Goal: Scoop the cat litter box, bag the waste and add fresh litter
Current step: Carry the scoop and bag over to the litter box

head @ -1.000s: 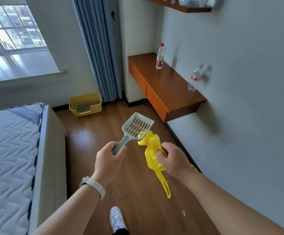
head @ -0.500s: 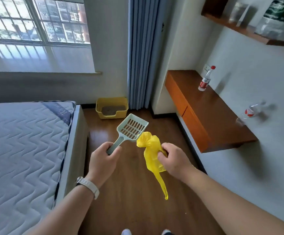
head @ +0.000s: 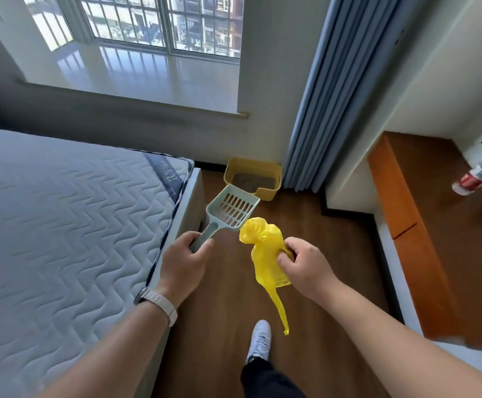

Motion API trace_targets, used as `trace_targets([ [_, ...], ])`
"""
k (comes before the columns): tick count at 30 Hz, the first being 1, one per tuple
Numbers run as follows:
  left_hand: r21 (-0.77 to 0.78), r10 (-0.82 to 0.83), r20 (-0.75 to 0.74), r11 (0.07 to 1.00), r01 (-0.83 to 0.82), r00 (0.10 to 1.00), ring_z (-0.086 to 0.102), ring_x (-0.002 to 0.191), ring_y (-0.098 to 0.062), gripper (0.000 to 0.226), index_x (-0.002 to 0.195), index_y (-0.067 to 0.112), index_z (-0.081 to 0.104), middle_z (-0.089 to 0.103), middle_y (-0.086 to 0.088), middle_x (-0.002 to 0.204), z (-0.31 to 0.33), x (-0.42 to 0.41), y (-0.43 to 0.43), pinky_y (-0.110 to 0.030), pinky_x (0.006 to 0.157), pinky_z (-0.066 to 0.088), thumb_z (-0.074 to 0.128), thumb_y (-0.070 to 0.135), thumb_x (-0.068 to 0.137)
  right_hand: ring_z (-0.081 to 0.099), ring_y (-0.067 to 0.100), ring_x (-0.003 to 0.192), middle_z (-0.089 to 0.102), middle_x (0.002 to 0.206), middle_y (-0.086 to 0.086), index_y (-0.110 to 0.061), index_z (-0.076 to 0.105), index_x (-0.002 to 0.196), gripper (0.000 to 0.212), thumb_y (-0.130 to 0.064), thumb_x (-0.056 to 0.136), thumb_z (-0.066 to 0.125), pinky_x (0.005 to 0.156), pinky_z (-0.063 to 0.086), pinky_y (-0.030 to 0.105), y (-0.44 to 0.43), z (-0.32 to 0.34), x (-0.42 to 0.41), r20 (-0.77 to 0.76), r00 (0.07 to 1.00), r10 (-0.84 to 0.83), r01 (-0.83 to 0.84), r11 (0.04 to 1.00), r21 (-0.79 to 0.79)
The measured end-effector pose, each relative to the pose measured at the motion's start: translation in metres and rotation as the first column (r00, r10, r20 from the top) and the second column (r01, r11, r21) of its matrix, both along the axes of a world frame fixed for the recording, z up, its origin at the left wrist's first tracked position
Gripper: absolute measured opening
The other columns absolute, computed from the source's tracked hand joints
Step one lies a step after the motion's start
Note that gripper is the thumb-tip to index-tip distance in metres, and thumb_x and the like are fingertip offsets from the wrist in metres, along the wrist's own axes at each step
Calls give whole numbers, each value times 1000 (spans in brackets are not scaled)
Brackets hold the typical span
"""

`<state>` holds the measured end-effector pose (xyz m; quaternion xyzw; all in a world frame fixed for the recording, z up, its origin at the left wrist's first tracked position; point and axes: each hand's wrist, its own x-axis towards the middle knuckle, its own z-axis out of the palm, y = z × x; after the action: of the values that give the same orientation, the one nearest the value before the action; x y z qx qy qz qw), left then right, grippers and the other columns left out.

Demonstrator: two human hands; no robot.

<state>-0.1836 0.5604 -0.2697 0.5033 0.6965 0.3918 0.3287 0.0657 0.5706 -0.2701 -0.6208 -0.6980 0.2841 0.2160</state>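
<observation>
My left hand (head: pixel 186 261) grips the handle of a pale green slotted litter scoop (head: pixel 229 209), its head pointing forward and up. My right hand (head: pixel 303 264) is closed on a crumpled yellow plastic bag (head: pixel 262 248), whose long tail hangs toward the floor. The yellow litter box (head: pixel 271 168) with grey litter inside sits on the wooden floor ahead, against the wall below the window, partly hidden by the scoop's head. Both hands are well short of the box.
A bed with a quilted mattress (head: pixel 61 225) fills the left side. A blue curtain (head: pixel 331 96) hangs right of the box. An orange-brown wall desk (head: pixel 423 219) with a plastic bottle (head: pixel 472 179) juts out on the right. My white shoe (head: pixel 259 340) is on the floor strip between.
The view has swung left and moved forward along the floor. The litter box now appears closer and more central. Both hands keep their grips on the scoop and the bag.
</observation>
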Motion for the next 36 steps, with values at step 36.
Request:
trace_targets([
  [36, -156, -191, -1, 970, 188, 982, 59, 61, -10, 9, 82, 28, 63, 64, 3, 68, -51, -31, 591, -22, 52, 44, 65, 33, 88, 49, 12, 71, 52, 75, -7, -24, 50, 71, 22, -28, 92, 54, 57, 38, 24, 544, -32, -30, 90, 979, -185, 197, 968, -153],
])
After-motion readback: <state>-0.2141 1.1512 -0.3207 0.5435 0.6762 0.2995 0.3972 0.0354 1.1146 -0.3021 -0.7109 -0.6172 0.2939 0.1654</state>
